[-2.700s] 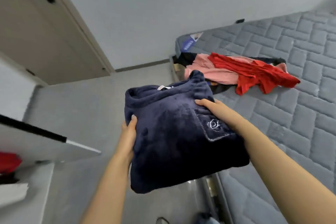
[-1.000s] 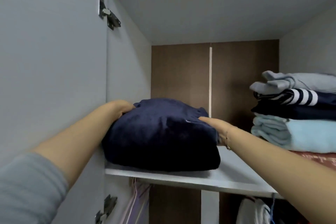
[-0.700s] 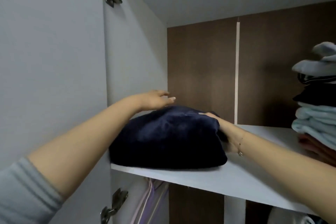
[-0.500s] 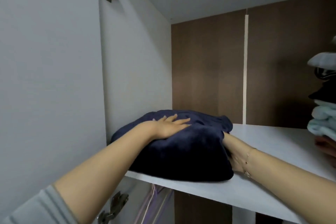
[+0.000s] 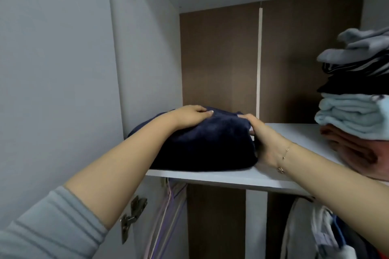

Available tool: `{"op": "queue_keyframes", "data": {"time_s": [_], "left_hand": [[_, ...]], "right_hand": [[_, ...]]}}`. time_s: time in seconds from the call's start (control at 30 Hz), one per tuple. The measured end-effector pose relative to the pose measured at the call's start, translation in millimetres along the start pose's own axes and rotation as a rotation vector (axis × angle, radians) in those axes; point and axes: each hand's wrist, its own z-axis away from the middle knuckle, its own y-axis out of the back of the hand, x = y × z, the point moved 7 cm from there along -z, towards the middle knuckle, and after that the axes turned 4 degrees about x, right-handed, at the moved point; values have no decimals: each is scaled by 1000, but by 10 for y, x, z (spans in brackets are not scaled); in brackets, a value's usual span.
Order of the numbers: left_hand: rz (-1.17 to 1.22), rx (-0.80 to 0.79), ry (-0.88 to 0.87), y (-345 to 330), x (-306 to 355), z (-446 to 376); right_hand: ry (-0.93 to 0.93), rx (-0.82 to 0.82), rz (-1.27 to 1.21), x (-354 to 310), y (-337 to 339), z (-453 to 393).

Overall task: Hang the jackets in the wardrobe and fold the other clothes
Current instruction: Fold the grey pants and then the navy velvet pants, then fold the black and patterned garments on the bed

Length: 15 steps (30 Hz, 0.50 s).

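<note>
A folded navy fleece garment [image 5: 210, 143] lies on the white wardrobe shelf [image 5: 231, 178] at the centre of the frame, pushed up against the grey side wall [image 5: 145, 59] on the left. The left hand [image 5: 189, 116] rests palm-down on top of the bundle, fingers lying fairly flat over the plush fabric with the fingertips pointing right. The right hand [image 5: 263, 141] is set against the bundle's right end — its thumb lies over the top edge while the other fingers wrap round the side, partly hidden by the cloth, so how tightly they grip cannot be told. A thin bracelet [image 5: 283, 157] circles the right wrist, and a grey ribbed sleeve [image 5: 46, 229] covers the left upper arm at the lower left. At the right edge of the frame, on the same shelf, stands a stack of folded clothes [image 5: 355, 99] — grey on top, then dark and striped pieces, pale blue, and a reddish layer at the bottom — well apart from the navy bundle. Below the shelf, hanging garments [image 5: 311, 231] show at the lower right, and thin hangers [image 5: 166, 216] at lower centre beside a metal door hinge [image 5: 134, 214].
</note>
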Motion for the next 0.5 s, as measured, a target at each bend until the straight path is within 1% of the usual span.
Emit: {"op": "queue_keyframes", "data": {"time_s": [0.03,0.07,0.1,0.17,0.23,0.3,0.33,0.37,0.4,0.43,0.47,0.5], "left_hand": [[78,-25,-53,-30,27,5],[82,-94,-88,-86,104,90],[10,-149,-115,-158,147,142],[-247,-181,-131,-307,148,196],[-349,-179,-109,-331,149,211],[-367,-180,-68,-261,215,280],[-349,-152,-33,-216,261,339],[-306,-84,-4,-167,313,391],[-227,23,2,-116,384,458],[-122,134,-26,-80,493,533],[15,212,-82,-71,632,630],[159,245,-152,-89,799,752]], "right_hand": [[-40,30,-37,48,43,58],[-85,56,-84,101,47,160],[-112,68,-124,157,49,217],[-100,116,-149,224,56,344],[-59,172,-157,255,53,491],[-25,232,-159,289,80,653],[-25,259,-142,312,105,767],[-24,287,-109,330,140,892],[-19,303,-89,341,174,1028],[3,317,-71,332,219,1184],[41,336,-36,306,271,1357],[95,367,36,262,335,1548]]}}
